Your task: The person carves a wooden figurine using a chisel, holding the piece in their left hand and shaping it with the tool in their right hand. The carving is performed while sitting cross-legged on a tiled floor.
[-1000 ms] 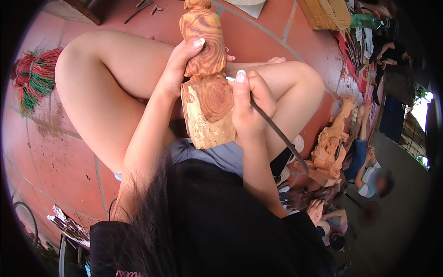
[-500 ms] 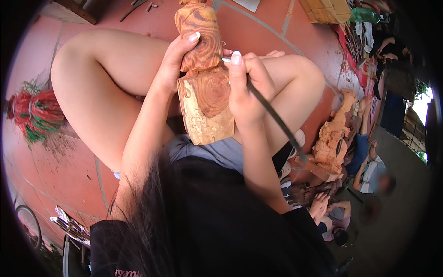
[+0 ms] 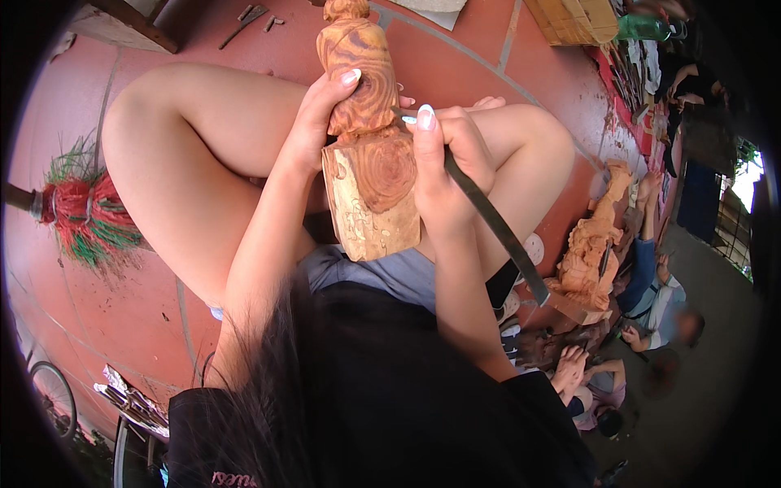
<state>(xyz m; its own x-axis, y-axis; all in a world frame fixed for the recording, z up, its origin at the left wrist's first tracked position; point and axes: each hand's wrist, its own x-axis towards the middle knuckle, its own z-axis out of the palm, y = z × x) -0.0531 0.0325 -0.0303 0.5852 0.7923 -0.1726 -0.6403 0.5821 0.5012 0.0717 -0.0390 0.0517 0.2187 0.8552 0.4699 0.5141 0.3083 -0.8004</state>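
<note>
A carved wooden figure [image 3: 358, 57] with swirling grain rises from a rough block base that rests over my lap. My left hand [image 3: 321, 114] is closed round the figure's lower body, thumb on its front and fingertips showing behind its right side. In my closed right hand [image 3: 447, 150] is a long, flat, dark metal carving tool [image 3: 496, 220]. Its far end reaches down to the right, past my forearm. The other end points at the figure's lower right side, just above the base; whether it touches the wood I cannot tell.
A red and green broom [image 3: 85, 207] lies left of my bent leg. At right stands a larger carved wooden sculpture [image 3: 590, 244], with people seated beyond it. A cardboard box [image 3: 573, 20] and a green bottle [image 3: 639, 28] are at the far right. Red tiles [image 3: 439, 57] cover the floor.
The view has shifted a little, so the figure, both hands and the surroundings appear slightly lower and further right. Both grips stay the same, with the tool end still at the figure's lower right side.
</note>
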